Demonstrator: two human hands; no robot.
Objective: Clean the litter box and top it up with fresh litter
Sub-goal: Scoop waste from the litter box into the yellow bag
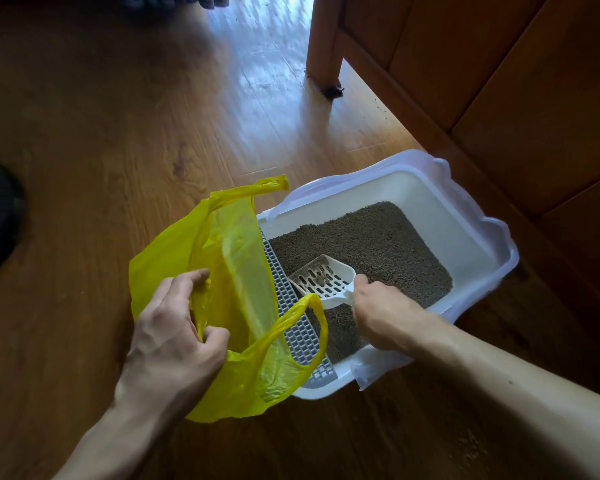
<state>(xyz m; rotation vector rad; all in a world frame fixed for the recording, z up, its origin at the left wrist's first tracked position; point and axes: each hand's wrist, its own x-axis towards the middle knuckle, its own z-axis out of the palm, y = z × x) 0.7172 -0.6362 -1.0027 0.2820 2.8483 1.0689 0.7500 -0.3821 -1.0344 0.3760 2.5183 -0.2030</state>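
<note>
White plastic litter box (pixel 471 216): right hand (pixel 381 310) grips the white slotted scoop (pixel 321 277); left hand (pixel 174 336) pinches the yellow plastic bag (pixel 236 271) open. Keep the scoop level, tip slowly over the bag's mouth.

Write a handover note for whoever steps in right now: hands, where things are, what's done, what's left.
Left hand grips the edge of the yellow bag, holding it open beside the litter box.
Right hand holds the white scoop by its handle, above the litter; a small clump sits in the scoop.
Done: bag opened, scooping under way.
Left: tip the clump into the bag, finish sifting, add fresh litter. No fresh litter supply in view.
</note>
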